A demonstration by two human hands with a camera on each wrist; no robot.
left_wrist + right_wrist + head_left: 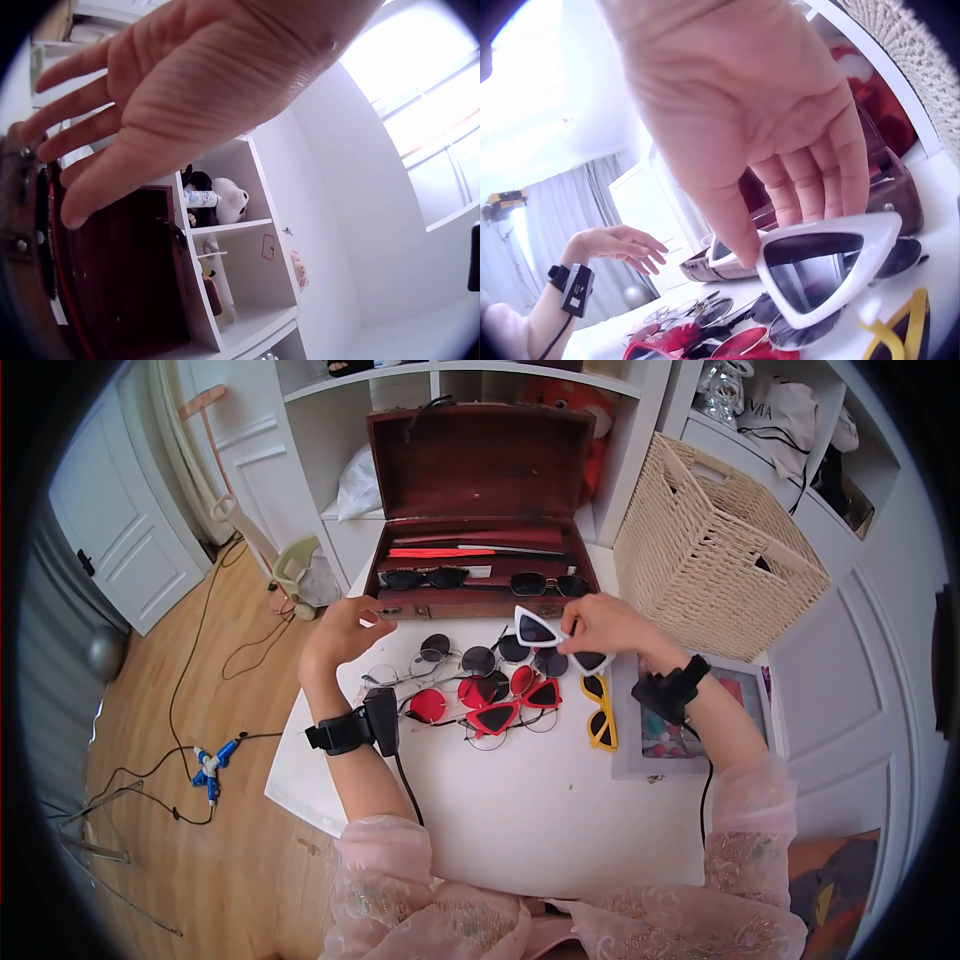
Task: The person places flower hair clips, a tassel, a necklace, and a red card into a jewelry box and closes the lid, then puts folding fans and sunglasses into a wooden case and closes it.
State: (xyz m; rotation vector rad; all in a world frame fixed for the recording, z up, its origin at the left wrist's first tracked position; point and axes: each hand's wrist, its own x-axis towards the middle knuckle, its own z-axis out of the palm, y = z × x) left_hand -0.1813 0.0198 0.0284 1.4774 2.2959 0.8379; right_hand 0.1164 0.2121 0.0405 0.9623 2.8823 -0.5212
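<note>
My right hand pinches white-framed, pointed sunglasses at the bridge, above a pile of eyewear on the white table. My left hand holds nothing; its fingers reach out near the front left corner of an open dark-red wooden case. Inside the case lie black-lensed sunglasses and a second dark pair. The pile below my hands has several round-lensed glasses and red-framed sunglasses. Yellow-framed sunglasses lie to the right of the pile.
A grey box with a see-through lid lies under my right forearm. A woven basket stands at the back right. White shelves rise behind the case. Cables and a blue-and-white plug connector lie on the wooden floor at left.
</note>
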